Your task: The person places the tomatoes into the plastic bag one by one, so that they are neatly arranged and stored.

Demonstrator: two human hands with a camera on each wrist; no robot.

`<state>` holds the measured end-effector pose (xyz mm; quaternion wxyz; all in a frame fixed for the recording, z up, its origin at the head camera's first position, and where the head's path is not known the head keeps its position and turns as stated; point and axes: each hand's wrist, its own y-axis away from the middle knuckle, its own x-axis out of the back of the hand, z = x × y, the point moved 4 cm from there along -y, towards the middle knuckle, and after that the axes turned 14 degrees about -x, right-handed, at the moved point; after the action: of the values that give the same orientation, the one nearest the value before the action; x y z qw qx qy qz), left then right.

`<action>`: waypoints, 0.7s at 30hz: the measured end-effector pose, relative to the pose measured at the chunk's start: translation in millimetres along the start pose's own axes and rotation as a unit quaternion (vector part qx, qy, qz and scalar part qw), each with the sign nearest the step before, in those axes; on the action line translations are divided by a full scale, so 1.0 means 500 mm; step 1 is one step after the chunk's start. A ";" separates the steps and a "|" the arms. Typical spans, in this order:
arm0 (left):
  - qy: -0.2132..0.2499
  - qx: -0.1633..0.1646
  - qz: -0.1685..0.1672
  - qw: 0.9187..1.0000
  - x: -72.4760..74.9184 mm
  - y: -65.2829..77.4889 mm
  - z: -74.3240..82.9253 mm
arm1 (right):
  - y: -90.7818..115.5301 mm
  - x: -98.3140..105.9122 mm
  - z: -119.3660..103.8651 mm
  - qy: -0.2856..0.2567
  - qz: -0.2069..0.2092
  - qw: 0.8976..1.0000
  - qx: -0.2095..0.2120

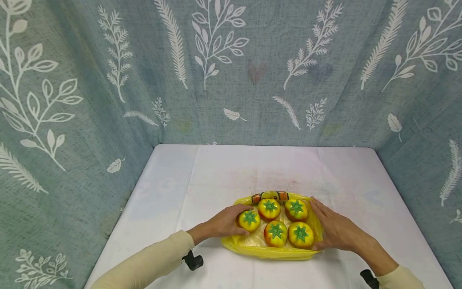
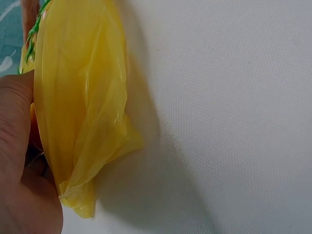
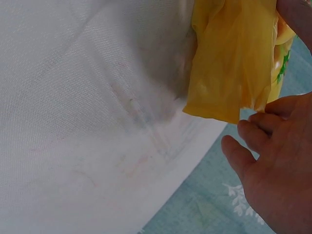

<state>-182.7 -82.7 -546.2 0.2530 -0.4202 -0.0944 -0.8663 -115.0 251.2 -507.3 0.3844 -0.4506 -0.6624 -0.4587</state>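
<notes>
A yellow plastic bag point(image 1: 263, 251) lies spread with its mouth up, its rim folded outward. Inside it sit several round yellow-red fruits with green star-shaped tops, like toy tomatoes or persimmons; one point(image 1: 276, 233) is at the front middle. My left hand point(image 1: 227, 220) grips the leftmost fruit point(image 1: 249, 220) between thumb and fingers, at the bag's left end. In the left wrist view, the bag's side point(image 2: 80, 97) hides most of that grip. Along the bag's right end my right hand point(image 1: 335, 228) rests with fingers extended. The right wrist view shows its fingers point(image 3: 239, 153) beside the bag's edge.
A white-covered table point(image 1: 173, 192) lies under everything. Blue-green curtains point(image 1: 231, 100) with white leaf prints rise behind it and on both sides. A printed label point(image 1: 270, 196) shows on the bag's far rim. Black wrist straps point(image 1: 193, 261) are on both forearms.
</notes>
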 end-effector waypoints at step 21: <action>0.015 -0.015 0.026 0.999 0.019 0.004 0.016 | 0.001 0.007 -0.008 0.004 0.018 1.000 0.016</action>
<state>-181.3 -84.9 -534.0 0.2702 -0.4130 -0.0667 -0.8672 -115.3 248.2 -502.9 0.4025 -0.4540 -0.6601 -0.4429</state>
